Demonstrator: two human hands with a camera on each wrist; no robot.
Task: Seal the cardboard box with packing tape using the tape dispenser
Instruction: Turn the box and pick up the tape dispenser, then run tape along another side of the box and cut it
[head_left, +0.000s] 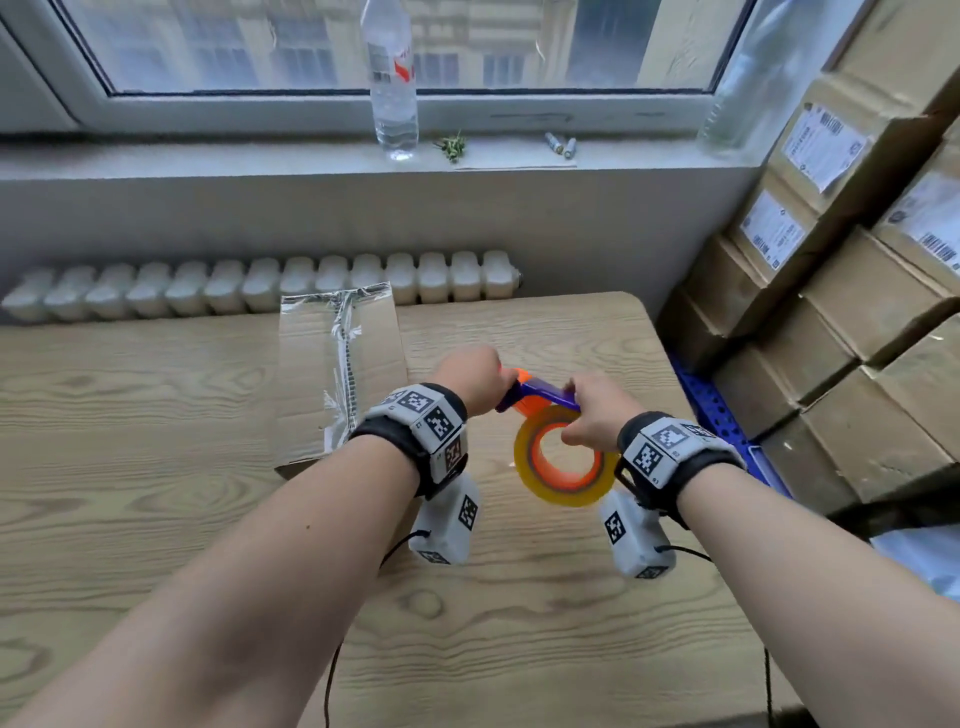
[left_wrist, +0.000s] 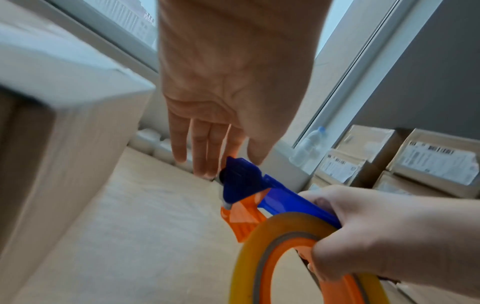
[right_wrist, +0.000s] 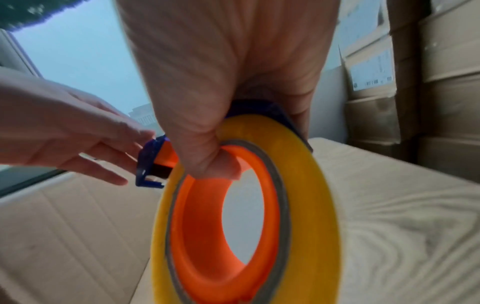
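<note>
A flat cardboard box (head_left: 337, 374) lies on the wooden table (head_left: 156, 493), with clear, wrinkled tape along its middle seam. To its right, held above the table, is a blue and orange tape dispenser (head_left: 545, 397) with a yellowish tape roll (head_left: 566, 457). My right hand (head_left: 592, 415) grips it, thumb (right_wrist: 215, 164) hooked inside the orange core (right_wrist: 207, 226). My left hand (head_left: 475, 376) reaches to the dispenser's front end. Its straight fingers (left_wrist: 205, 156) touch the blue head (left_wrist: 241, 179). Any loose tape end is not visible. The box (left_wrist: 64, 133) looms blurred at the left.
Stacked, labelled cardboard boxes (head_left: 857, 312) fill the right side, with a blue crate (head_left: 717, 410) at their foot. A water bottle (head_left: 392, 83) and small items stand on the windowsill behind. A white radiator (head_left: 260, 286) runs along the table's far edge.
</note>
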